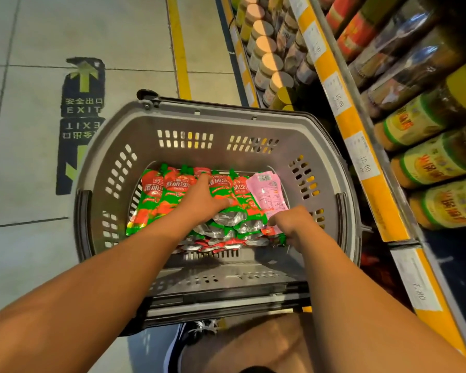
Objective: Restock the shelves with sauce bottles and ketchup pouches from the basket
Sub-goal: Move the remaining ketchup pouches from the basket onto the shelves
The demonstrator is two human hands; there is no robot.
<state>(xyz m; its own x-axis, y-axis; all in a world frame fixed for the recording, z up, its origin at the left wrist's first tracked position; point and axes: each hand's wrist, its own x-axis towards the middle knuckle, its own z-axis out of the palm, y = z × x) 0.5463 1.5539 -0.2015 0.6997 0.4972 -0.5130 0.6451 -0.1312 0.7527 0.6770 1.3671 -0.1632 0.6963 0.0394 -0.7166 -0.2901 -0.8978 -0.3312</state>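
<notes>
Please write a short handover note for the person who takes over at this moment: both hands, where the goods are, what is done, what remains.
Left hand: reaches into the grey basket and lies on the red-and-green ketchup pouches; whether it grips one cannot be told.
Right hand: at the right end of the pile, fingers curled at the lower edge of the pink pouch; a firm grip is not clear.
Goods: many pouches lie in the basket, on the floor beside the shelves. No sauce bottles show in the basket.
Done: cannot be judged from this view.
Left: lift the pouches out and shelve them.
</notes>
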